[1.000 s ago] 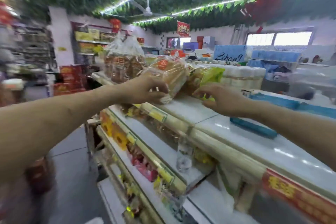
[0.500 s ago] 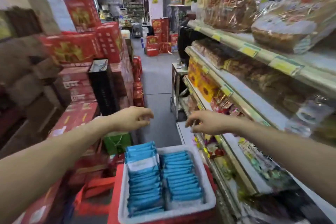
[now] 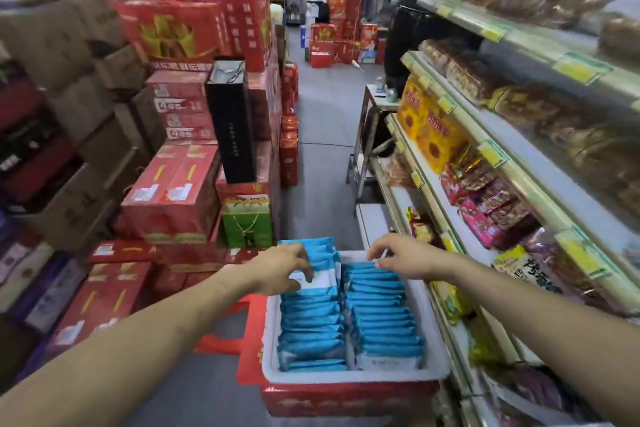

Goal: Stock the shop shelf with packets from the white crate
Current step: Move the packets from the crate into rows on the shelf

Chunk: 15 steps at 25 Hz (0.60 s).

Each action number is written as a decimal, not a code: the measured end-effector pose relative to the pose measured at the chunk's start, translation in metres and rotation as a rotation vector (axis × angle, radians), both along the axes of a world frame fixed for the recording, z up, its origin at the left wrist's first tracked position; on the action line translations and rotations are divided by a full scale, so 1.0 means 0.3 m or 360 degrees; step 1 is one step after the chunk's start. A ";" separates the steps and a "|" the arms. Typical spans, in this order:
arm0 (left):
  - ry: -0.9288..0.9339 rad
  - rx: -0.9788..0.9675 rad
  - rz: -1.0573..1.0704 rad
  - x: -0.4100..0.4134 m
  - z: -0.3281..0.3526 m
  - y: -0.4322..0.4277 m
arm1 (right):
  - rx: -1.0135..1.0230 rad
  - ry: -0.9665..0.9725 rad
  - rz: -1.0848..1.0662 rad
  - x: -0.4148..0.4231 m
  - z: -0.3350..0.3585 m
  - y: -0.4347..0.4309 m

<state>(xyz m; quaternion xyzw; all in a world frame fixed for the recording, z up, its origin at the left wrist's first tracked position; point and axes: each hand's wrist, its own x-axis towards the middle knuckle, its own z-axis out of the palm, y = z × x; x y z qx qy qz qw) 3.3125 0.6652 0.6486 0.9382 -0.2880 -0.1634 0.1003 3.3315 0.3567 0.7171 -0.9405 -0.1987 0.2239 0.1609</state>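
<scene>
Bare forearms (image 3: 156, 340) — bare hands (image 3: 280, 270)

White crate (image 3: 353, 376): rectangular, open-topped, set on a red carton (image 3: 346, 399) just beside the shop shelf (image 3: 519, 180). Packets (image 3: 381, 322): blue, some with white label panels, standing on edge in two tight rows filling the crate; far end of left row stands taller.

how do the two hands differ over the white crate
The left hand pinches the far blue packets of the left row; the right hand hovers over the right row, holding nothing. The left hand's fingers hook over packet tops, thumb in front; the right hand's fingers hang loosely curled. Both reach over the white crate.
</scene>
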 end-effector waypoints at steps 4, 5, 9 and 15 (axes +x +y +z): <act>0.0044 -0.0026 -0.0046 -0.020 -0.008 -0.048 | 0.0027 -0.0043 -0.0083 0.012 -0.009 0.027; 0.0044 -0.0026 -0.0064 -0.028 -0.012 -0.057 | 0.0018 -0.0051 -0.0060 0.009 -0.017 0.044; -0.0065 -0.0103 -0.0042 -0.042 0.011 -0.032 | -0.0022 -0.0151 0.0073 0.004 -0.044 0.128; -0.0102 -0.0251 0.0124 -0.036 0.215 0.201 | -0.0064 -0.0311 0.0349 0.038 -0.127 0.288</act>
